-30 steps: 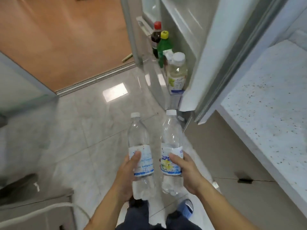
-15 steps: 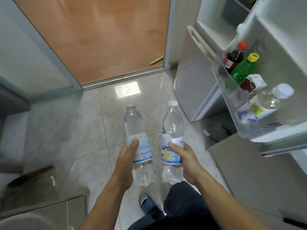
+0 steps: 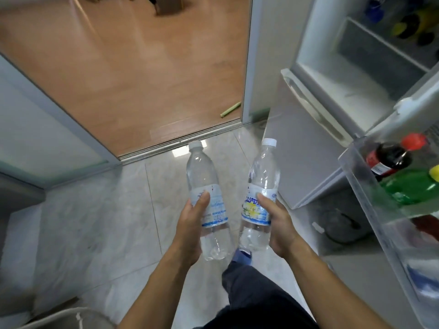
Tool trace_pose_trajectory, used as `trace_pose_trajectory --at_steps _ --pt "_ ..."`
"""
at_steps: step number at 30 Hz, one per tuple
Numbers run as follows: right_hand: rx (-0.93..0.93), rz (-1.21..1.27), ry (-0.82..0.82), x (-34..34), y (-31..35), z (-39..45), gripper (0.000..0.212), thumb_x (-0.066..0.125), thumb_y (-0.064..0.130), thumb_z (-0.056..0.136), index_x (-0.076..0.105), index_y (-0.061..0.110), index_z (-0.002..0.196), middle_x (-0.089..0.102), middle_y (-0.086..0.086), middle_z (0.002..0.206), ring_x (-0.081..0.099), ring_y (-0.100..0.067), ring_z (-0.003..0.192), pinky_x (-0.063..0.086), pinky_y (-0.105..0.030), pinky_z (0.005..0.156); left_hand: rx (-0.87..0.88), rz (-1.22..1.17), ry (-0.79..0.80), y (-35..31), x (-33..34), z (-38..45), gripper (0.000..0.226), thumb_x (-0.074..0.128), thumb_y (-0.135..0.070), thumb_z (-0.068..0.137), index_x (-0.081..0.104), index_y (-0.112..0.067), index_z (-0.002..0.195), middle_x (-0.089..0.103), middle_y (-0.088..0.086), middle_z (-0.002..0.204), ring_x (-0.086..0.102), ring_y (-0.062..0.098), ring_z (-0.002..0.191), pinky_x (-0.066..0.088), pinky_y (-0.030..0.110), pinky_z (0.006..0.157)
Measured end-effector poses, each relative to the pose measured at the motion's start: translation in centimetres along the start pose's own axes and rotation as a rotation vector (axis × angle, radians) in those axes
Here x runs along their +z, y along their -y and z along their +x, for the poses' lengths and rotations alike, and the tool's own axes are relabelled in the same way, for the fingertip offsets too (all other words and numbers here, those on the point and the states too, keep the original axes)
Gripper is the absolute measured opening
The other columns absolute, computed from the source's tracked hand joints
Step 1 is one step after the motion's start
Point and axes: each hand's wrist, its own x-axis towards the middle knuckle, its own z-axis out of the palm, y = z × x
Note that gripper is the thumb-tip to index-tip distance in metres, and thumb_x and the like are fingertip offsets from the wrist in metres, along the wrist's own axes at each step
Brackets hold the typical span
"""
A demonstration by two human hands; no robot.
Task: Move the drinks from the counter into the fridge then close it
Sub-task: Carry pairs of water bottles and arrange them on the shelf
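You hold two clear water bottles out in front of you above the tiled floor (image 3: 114, 210), one in each hand. Your left hand (image 3: 190, 224) wraps around the left bottle (image 3: 209, 198) at its label, thumb pressed on the front of the label and the fingers curled behind it. Your right hand (image 3: 278, 224) grips the right bottle (image 3: 260, 193) the same way, thumb across its blue and yellow label. Both bottles have white caps; the left one leans a little left, the right one a little right, so their caps are apart while their bases sit close together without touching.

To your right the fridge (image 3: 356, 74) stands open, its white shelves in view with blurred items on the upper one. The fridge door (image 3: 389, 233) swings out at the right edge, and its clear shelf holds a dark soda bottle (image 3: 389, 160) with a red cap and a green bottle (image 3: 411, 188) with a yellow cap, both lying tilted in this view. The right bottle is near the fridge but outside it.

Ahead, past a metal threshold (image 3: 180, 141), is a wood floor (image 3: 133, 67). Your dark trousers (image 3: 256, 295) show below your arms.
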Motion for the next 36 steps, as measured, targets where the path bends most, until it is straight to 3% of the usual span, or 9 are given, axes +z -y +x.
trace_pose_trajectory --at_steps 3,7,13,19,22,26,30,33,36 --pt "-0.054 -0.009 -0.022 0.5 5.1 4.3 0.054 0.068 0.046 0.075 0.065 0.019 0.122 0.075 -0.009 0.112 0.074 -0.029 0.098 0.061 -0.038 0.073 0.026 0.018 0.015 -4.3 2.1 5.0 0.059 0.063 -0.058 0.073 0.06 -0.022 0.12 0.077 0.0 0.095 0.075 0.021 0.087 0.059 0.029 0.061" --pt "-0.111 0.014 -0.07 0.6 10.4 8.6 0.058 0.073 0.045 0.069 0.066 0.018 0.12 0.076 -0.01 0.108 0.074 -0.028 0.094 0.06 -0.034 0.068 0.021 0.016 0.097 -8.9 4.9 10.8 0.053 0.063 -0.054 0.073 0.06 -0.022 0.115 0.077 0.0 0.091 0.076 0.021 0.083 0.059 0.032 0.061" --pt "-0.17 0.08 -0.23 0.1 15.5 14.5 0.037 0.078 0.038 0.073 0.071 0.024 0.107 0.077 -0.006 0.101 0.075 -0.025 0.089 0.06 -0.034 0.068 -0.014 0.05 0.218 -13.8 9.1 19.7 0.055 0.065 -0.051 0.073 0.06 -0.022 0.119 0.077 0.005 0.098 0.075 0.027 0.087 0.06 0.038 0.064" --pt "-0.271 0.157 -0.455 -0.1 21.0 19.3 0.057 0.074 0.035 0.069 0.065 0.011 0.12 0.076 -0.012 0.104 0.074 -0.025 0.087 0.058 -0.03 0.064 -0.076 0.091 0.436 -19.0 14.4 29.3 0.064 0.075 -0.051 0.067 0.064 -0.019 0.122 0.074 0.017 0.106 0.073 0.034 0.088 0.059 0.042 0.07" --pt "-0.347 0.202 -0.553 0.3 24.5 20.5 0.056 0.075 0.036 0.068 0.065 0.015 0.119 0.077 -0.01 0.103 0.075 -0.023 0.087 0.058 -0.028 0.065 -0.095 0.13 0.589 -22.9 17.5 33.1 0.065 0.079 -0.048 0.068 0.064 -0.017 0.123 0.072 0.019 0.106 0.071 0.036 0.088 0.057 0.042 0.07" --pt "-0.5 0.199 -0.709 0.4 29.6 21.0 0.055 0.086 0.032 0.065 0.067 0.019 0.114 0.078 -0.005 0.097 0.076 -0.019 0.085 0.058 -0.03 0.071 -0.06 0.168 0.769 -27.5 23.0 36.1 0.049 0.079 -0.038 0.075 0.067 -0.018 0.119 0.072 0.016 0.1 0.07 0.033 0.085 0.056 0.042 0.069" --pt "-0.634 0.259 -0.843 -1.3 33.9 20.8 0.051 0.076 0.038 0.067 0.068 0.017 0.113 0.078 -0.005 0.097 0.076 -0.019 0.085 0.059 -0.027 0.066 -0.063 0.167 0.916 -30.5 29.5 36.9 0.039 0.079 -0.032 0.076 0.069 -0.016 0.11 0.07 0.017 0.09 0.068 0.033 0.074 0.056 0.043 0.063" --pt "-0.733 0.304 -0.921 -3.6 36.9 20.5 0.037 0.077 0.034 0.075 0.069 0.021 0.109 0.078 -0.004 0.096 0.076 -0.02 0.085 0.06 -0.028 0.064 0.002 0.191 0.991 -32.0 34.7 37.0 0.037 0.079 -0.038 0.073 0.07 -0.026 0.108 0.074 0.012 0.098 0.072 0.031 0.083 0.059 0.049 0.072" --pt "-0.83 0.327 -1.003 -6.7 40.1 20.4 0.029 0.078 0.03 0.081 0.069 0.024 0.109 0.078 0.0 0.101 0.075 -0.017 0.089 0.06 -0.03 0.072 0.112 0.217 1.055 -33.1 39.6 36.9 0.038 0.076 -0.042 0.075 0.068 -0.032 0.111 0.075 0.003 0.105 0.073 0.023 0.093 0.06 0.045 0.077"
